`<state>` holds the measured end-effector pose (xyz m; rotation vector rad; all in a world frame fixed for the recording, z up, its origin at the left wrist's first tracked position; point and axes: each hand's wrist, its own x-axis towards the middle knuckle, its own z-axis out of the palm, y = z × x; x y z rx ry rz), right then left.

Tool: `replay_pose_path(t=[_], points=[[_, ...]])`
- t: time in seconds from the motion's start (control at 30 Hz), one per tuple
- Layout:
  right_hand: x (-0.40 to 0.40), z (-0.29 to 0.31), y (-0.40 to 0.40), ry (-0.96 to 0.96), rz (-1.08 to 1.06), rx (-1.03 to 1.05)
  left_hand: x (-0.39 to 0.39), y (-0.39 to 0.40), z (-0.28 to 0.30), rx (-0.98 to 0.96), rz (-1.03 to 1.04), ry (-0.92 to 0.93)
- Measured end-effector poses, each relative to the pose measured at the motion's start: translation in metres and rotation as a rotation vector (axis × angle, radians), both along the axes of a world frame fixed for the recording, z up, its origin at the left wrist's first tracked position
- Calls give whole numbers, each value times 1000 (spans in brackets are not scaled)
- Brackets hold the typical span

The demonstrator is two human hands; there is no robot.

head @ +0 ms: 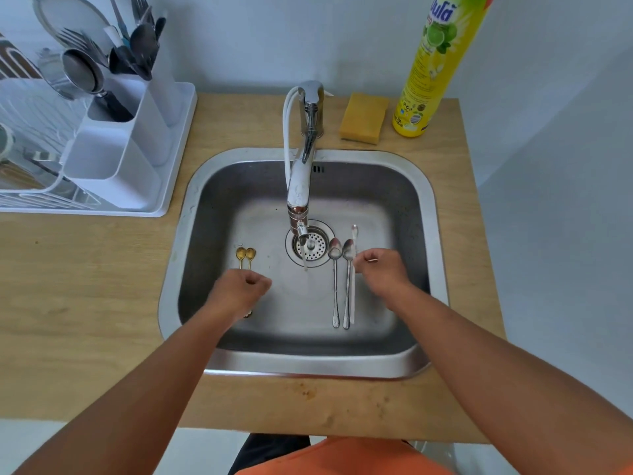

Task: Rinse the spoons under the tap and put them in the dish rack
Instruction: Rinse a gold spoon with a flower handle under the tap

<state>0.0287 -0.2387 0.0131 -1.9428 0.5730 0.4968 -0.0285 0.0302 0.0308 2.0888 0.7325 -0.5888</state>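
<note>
— Well, we start with the big things: the square stainless-steel sink (424,207) set in the pale wooden counter (68,303), the chrome tap (301,180) running a thin stream over the drain, and the white plastic dish rack (113,159) off to the left.

— Where do we find the spoons?

— On the sink floor. Three long-handled silver spoons (335,286) lie side by side right of the drain; two small gold spoons (245,254) lie left of it, bowls away from us.

— How do we expect them to handle?

— Light, stiff, and slick when wet, we judge. We'd pinch mid-handle, since thin handles lying flat on steel are awkward to lift.

— And the hands?

— Our left hand (236,293) is curled shut over the gold handles; whether it grips them we cannot tell. Our right hand (380,269) has fingers drawn together beside the silver spoons, maybe pinching the rightmost one.

— What's hidden?

— Most of the gold handles, under our left hand, and the rack's left side is cut off.
</note>
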Motion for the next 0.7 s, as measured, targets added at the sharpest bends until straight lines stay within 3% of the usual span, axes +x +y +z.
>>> replay_pose_path(t=[0.3,0.7], points=[[-11,-18,-7,88,15,-131,20,13,-21,339,-32,17],[-5,-31,-3,137,-6,-241,18,4,-35,523,-38,155]])
